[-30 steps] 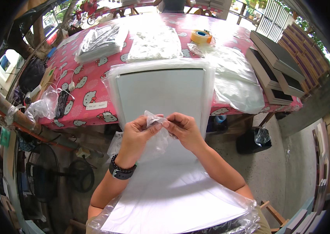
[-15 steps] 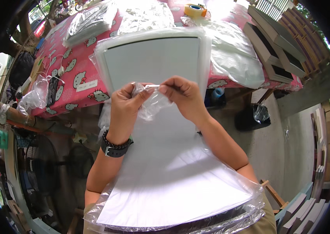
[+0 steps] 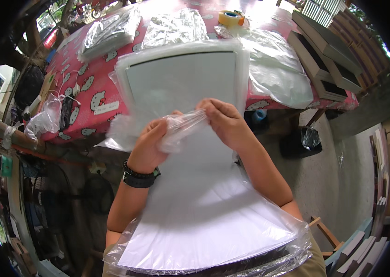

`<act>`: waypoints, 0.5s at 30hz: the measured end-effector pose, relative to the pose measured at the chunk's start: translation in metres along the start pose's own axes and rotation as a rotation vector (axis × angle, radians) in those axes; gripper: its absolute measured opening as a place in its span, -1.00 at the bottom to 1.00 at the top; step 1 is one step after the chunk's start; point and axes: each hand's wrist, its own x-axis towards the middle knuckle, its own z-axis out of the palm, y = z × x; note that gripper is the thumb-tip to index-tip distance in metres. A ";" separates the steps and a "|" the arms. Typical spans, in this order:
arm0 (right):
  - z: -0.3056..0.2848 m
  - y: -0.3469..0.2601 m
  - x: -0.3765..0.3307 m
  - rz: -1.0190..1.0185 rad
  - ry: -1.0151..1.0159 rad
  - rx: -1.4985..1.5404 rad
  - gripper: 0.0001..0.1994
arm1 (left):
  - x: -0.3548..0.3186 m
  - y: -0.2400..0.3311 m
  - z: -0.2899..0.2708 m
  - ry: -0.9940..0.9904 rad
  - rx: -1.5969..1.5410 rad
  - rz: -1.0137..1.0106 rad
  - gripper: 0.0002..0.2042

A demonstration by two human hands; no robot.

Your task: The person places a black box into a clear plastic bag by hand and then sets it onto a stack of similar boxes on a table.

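Above my lap, my left hand [image 3: 150, 144] and my right hand [image 3: 226, 123] grip a crumpled clear plastic film [image 3: 185, 128] stretched between them. My right fingers pinch its upper right end, and my left hand is closed round its lower left part; the film is slightly blurred. Below the hands, a white sheet [image 3: 199, 226] in a clear plastic sleeve lies across my lap. Just beyond my hands, a grey panel [image 3: 181, 76] with a dark edge line and clear plastic around it rests against the table.
The pink patterned table [image 3: 82, 108] holds a stack of plastic sleeves [image 3: 109, 34], a tape roll [image 3: 231, 18], loose plastic film [image 3: 273, 64] and grey boards [image 3: 317, 55]. A black bin [image 3: 300, 142] stands below at right. A power strip [image 3: 67, 112] lies at left.
My hands have moved slightly apart, pulling the film taut between them. My left hand has dropped a little, and loose plastic now spreads out to its left.
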 end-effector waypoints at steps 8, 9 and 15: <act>-0.029 -0.065 -0.020 -0.054 -0.154 0.596 -0.79 | 0.011 0.022 -0.085 -0.296 0.547 0.238 -0.60; -0.028 -0.067 -0.023 0.017 -0.059 0.436 -0.79 | 0.007 0.030 -0.073 -0.046 0.782 0.373 -0.59; 0.040 -0.048 -0.002 0.054 -0.108 -0.356 -0.82 | -0.034 0.022 0.028 -0.155 1.019 0.629 -0.56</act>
